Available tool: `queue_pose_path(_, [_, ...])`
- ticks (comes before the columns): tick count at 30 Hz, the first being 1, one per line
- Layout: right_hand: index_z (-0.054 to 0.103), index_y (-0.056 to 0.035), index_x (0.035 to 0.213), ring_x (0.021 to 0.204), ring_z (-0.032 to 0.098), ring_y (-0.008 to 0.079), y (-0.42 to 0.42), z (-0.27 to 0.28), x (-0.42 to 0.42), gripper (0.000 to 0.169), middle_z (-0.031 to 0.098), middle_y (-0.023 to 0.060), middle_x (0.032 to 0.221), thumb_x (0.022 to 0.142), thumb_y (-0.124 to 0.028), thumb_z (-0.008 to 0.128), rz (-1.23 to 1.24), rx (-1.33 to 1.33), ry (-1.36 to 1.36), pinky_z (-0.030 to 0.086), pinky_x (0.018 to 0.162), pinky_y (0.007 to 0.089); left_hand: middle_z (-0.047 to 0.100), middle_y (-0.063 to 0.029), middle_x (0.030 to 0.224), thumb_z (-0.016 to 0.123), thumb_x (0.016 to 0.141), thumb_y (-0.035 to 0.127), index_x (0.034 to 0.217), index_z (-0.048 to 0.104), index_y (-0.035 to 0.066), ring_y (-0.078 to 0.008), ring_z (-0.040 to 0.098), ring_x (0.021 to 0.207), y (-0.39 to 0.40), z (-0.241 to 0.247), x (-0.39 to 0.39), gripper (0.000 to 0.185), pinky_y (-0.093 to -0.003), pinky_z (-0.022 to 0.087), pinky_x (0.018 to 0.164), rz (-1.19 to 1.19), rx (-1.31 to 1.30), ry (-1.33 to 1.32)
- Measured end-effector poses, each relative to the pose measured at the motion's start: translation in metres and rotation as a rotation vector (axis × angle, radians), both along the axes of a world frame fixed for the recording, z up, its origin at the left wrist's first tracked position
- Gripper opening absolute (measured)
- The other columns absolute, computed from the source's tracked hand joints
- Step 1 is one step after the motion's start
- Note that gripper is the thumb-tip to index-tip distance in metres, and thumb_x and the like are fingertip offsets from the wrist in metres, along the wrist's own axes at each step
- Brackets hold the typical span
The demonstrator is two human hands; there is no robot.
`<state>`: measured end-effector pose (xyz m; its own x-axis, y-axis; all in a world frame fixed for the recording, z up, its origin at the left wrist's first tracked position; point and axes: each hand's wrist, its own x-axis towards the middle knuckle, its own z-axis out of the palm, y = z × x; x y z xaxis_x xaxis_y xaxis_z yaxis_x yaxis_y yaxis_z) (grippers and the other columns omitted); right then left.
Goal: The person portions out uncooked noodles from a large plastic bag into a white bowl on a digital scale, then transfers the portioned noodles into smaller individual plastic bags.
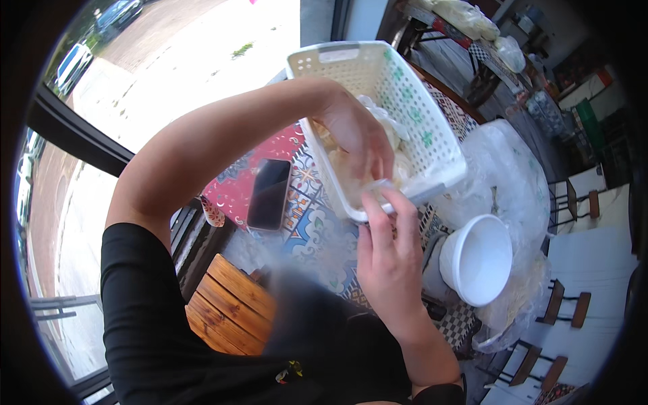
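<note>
A white perforated plastic basket (435,136) with green flower prints stands tilted in view on the patterned tablecloth. Inside it lie pale, bagged items (387,124), some in knotted thin plastic. My left hand (362,139) reaches down into the basket from the left, its curled fingers among these items; what they grip is hidden. At the basket's near rim is my right hand (392,238), back upward, with bent fingers at a bit of clear plastic film (378,186). Whether the fingers pinch the film cannot be made out.
A dark-screened phone (269,194) lies left of the basket. To the right are a white bowl-like tub (483,260) and a large clear plastic bag (511,172). A slatted wooden stool (230,309) stands below the table. Chairs (562,304) are farther right, with a glass opening at left.
</note>
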<state>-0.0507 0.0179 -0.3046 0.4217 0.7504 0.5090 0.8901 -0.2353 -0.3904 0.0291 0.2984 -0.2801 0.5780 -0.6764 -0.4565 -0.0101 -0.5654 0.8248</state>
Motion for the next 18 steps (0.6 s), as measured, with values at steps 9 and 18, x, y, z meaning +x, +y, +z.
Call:
queue_pose_path(9, [0.072,-0.0061,0.121,0.089,0.069,0.0221,-0.119,0.025,-0.017,0.032,0.068,0.0177,0.13,0.09,-0.001,0.076,-0.019,0.207,-0.093,0.061,0.077,0.0341,0.08,-0.0131,0.12,0.062,0.102,-0.003,0.121,0.074,0.0,-0.0255,0.078,0.112,-0.037,0.054,-0.021,0.023,-0.0391,0.062,0.1,0.423,0.389,-0.798])
queue_pose_path(18, [0.07,0.0028,0.096,0.088,0.07,0.0337,-0.344,0.024,0.02,0.02,0.068,0.0156,0.097,0.092,0.015,0.055,-0.765,0.457,-0.169,0.056,0.08,0.0402,0.074,-0.0144,0.103,0.06,0.094,-0.018,0.11,0.072,-0.002,-0.0228,0.078,0.094,-0.254,0.112,-0.082,0.026,-0.0336,0.064,0.081,0.261,-0.069,-1.028])
